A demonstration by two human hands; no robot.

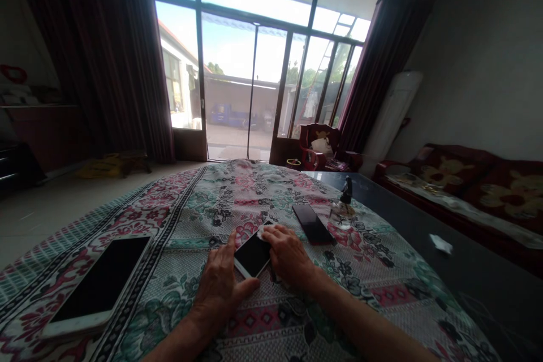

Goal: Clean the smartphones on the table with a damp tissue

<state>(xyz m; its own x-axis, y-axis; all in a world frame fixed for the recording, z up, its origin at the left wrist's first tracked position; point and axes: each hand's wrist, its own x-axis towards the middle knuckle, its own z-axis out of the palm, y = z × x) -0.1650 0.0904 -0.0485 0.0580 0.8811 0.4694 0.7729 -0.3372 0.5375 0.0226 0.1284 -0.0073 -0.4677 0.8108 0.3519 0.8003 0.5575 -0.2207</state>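
Note:
A white-framed smartphone (pixel 253 259) with a dark screen lies on the patterned tablecloth (pixel 182 254), straight ahead of me. My left hand (pixel 220 276) holds it at the left side, fingers along one edge and thumb at the near corner. Pinched under the fingers of my right hand (pixel 291 251) is a white tissue (pixel 262 232), pressed on the far end of the screen. The right fingers partly cover the tissue and the phone's right edge. Right of my hands lies a black smartphone (pixel 313 224). A larger white device (pixel 99 283) with a black screen is at the left.
Beyond the black phone stands a clear bottle (pixel 341 214) with a black spray top. A crumpled white tissue (pixel 441 244) rests on the dark tabletop (pixel 424 220) at the right. A red sofa (pixel 483 181) and a chair (pixel 320 144) stand farther back, near glass doors.

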